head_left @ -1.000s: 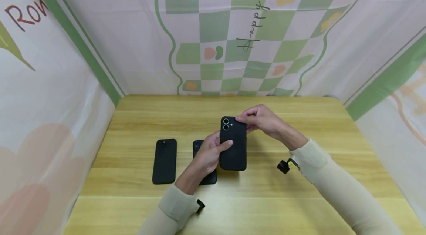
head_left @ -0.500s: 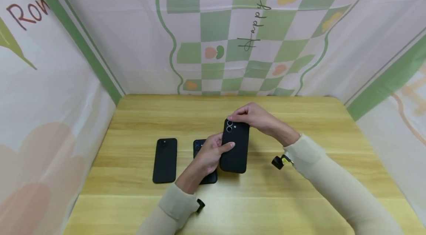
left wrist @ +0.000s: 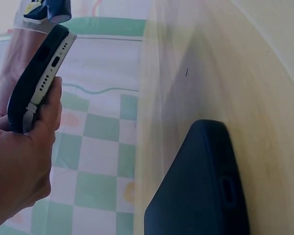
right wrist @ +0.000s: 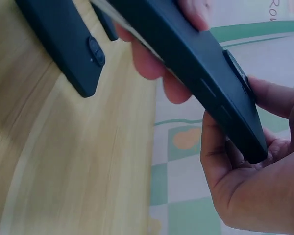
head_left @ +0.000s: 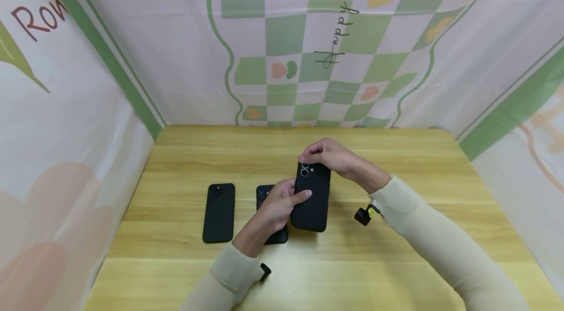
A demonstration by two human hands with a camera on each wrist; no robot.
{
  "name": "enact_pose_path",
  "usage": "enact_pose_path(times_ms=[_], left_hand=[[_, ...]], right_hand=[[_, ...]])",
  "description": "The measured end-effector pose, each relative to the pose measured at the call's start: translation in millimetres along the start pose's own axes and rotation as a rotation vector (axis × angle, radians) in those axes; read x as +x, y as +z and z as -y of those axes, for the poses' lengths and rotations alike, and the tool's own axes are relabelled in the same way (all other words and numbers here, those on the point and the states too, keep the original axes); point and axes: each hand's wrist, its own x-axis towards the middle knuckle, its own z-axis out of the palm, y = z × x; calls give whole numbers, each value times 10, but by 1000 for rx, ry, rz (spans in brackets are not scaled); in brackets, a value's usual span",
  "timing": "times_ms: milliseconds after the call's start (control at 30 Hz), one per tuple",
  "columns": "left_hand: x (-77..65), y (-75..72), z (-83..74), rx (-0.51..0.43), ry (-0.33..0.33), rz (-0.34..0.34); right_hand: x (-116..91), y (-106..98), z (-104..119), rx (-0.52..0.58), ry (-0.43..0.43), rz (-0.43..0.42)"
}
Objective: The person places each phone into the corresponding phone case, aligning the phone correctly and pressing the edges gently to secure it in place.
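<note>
A black-cased phone (head_left: pixel 312 205) is held up above the table, its back with two ringed camera lenses facing up. My left hand (head_left: pixel 276 205) grips its left side, thumb across the back and fingers underneath. With my right hand (head_left: pixel 337 156) I pinch its top end by the camera. In the left wrist view, the held phone's pale bottom edge (left wrist: pixel 51 66) with port and speaker holes shows beside the black case. On the table under my left hand lies another black-cased phone (head_left: pixel 276 238), partly hidden. A third black phone (head_left: pixel 219 213) lies further left.
A wooden table (head_left: pixel 396 262) carries the phones. Printed fabric walls (head_left: pixel 185 56) with green checks and lettering close in the back and both sides. A small black camera (head_left: pixel 363 216) juts from the right wrist, and another (head_left: pixel 265 272) from the left.
My right hand has moved left along the held phone's top end, now covering part of the upper lens. The phone has shifted slightly down and tilted. The two phones on the table stayed put.
</note>
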Motion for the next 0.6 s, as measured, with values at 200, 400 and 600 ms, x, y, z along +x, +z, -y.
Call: enact_pose_path(times_ms=[200,400,600], left_hand=[[3,-7,1,0,0,-15],[16,-29,-30,1,2,-87],[41,-76,-69,-5,31,-174]], right_hand=[[-8,31,22,17,23,-41],[-14,43,15,55,51,-95],[-23,30,-74,194,94,-133]])
